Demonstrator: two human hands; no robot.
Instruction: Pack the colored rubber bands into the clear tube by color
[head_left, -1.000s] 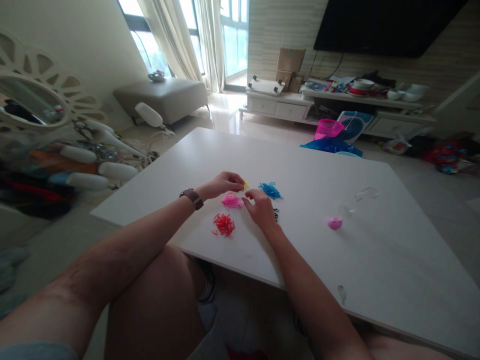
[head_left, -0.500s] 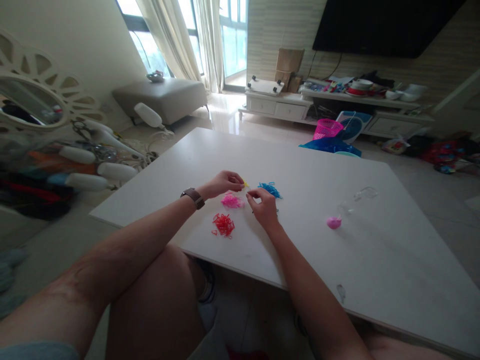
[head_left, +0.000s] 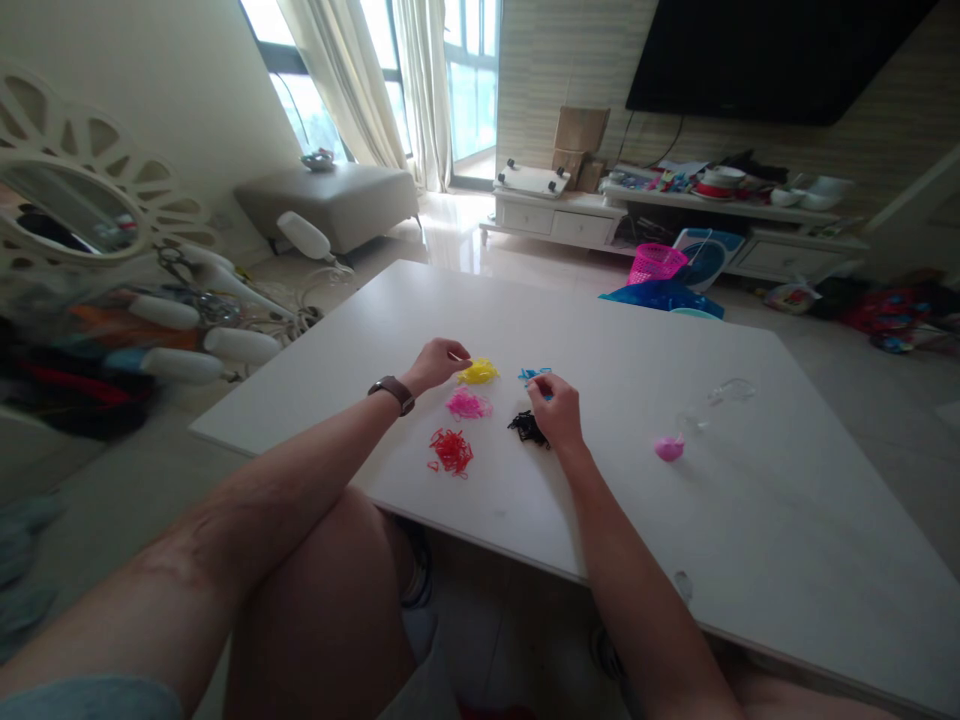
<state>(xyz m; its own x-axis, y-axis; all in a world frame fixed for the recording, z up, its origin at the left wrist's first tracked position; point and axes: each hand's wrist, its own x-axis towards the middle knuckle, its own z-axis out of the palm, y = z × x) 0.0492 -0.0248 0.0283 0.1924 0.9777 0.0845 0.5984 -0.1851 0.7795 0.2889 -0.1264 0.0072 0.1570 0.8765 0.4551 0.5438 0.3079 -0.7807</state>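
On a table [head_left: 750, 500], the left hand [head_left: 436, 366], fingers nearly together, nears a red pile [head_left: 451, 453], pink pile [head_left: 469, 404] and, closest, yellow pile [head_left: 480, 372], while a black pile [head_left: 528, 428] and blue pile [head_left: 534, 374] lie by the right hand [head_left: 559, 408], fingers bunched at the blue, either grip's contents indiscernible.

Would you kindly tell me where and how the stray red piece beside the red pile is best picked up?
I would pinch the stray red piece by its outer edge, coming down from above and from the left. It is small and sits low on the table, just off the near-left edge of the red pile, so its left side looks open.
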